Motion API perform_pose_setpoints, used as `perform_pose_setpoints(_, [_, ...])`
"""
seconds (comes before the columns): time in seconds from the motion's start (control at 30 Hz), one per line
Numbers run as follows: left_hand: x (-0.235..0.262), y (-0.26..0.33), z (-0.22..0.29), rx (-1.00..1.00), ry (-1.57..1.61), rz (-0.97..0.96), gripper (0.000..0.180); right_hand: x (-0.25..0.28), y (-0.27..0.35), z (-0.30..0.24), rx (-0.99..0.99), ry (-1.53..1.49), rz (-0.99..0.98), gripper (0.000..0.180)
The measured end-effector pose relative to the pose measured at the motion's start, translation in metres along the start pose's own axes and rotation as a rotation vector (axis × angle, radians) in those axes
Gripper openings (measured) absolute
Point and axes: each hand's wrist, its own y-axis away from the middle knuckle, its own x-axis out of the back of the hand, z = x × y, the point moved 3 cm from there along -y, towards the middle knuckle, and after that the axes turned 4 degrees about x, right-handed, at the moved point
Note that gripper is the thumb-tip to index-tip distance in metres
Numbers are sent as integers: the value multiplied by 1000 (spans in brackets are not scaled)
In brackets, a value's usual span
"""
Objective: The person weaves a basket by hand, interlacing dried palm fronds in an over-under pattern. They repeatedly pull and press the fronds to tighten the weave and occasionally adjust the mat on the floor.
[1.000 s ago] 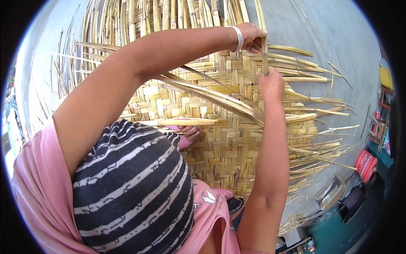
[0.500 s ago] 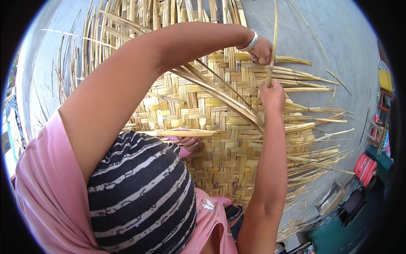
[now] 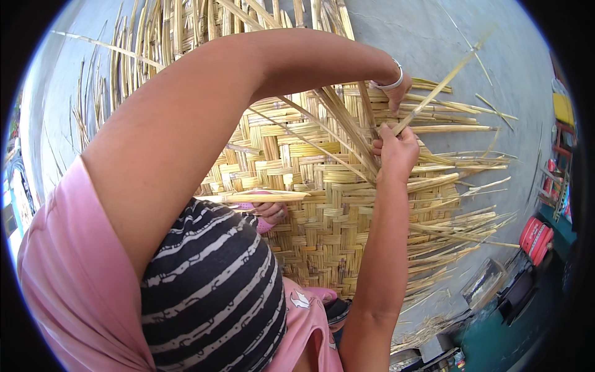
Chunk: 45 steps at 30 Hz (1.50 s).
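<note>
A large mat [image 3: 328, 223] of woven yellow-brown split cane lies flat beneath my arms. My right hand [image 3: 398, 152] is closed in a pinch at the mat's right side, holding a cane strip [image 3: 443, 85] whose free end slants up to the right. Just above it is my left hand [image 3: 396, 96], wearing a white bangle, with fingers stretched down toward the weave beside the strip; its palm is hidden. Several loose raised strips [image 3: 344, 121] run from under my left forearm to my right wrist.
Unwoven cane ends [image 3: 465, 229] fan out at the right, and long ends [image 3: 167, 31] spread at the upper left. A foot in a pink sandal [image 3: 265, 209] rests on the mat. Beyond lie the grey floor [image 3: 396, 31], a red round container [image 3: 535, 240] and a yellow object [image 3: 563, 110].
The held strip has swung from nearly upright to slanting right. My left hand has let go of it and moved slightly right and down. My right hand has turned, still pinching it.
</note>
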Motion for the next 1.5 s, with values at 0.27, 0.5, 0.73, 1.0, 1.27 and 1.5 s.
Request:
perform_pose_setpoints(0.27, [-2, 7, -17, -19, 350, -186, 49, -1, 11, 0, -94, -212, 68, 13])
perform_pose_setpoints(0.5, [-9, 17, -24, -94, 699, -250, 42, 1, 9, 6, -134, -311, 149, 10])
perform_pose_setpoints(0.73, [-5, 22, -18, -99, 503, -153, 52, 0, 10, 8, -172, -355, 176, 10])
perform_pose_setpoints(1.0, [10, 55, 0, -144, 465, -18, 49, 5, 29, -19, -147, -433, 179, 10])
perform_pose_setpoints(1.27, [15, 55, 2, -315, 585, -159, 44, 7, 24, -21, -211, -512, 176, 12])
perform_pose_setpoints(1.5, [10, 59, 12, -370, 647, -210, 42, 15, 12, -17, -270, -412, 125, 15])
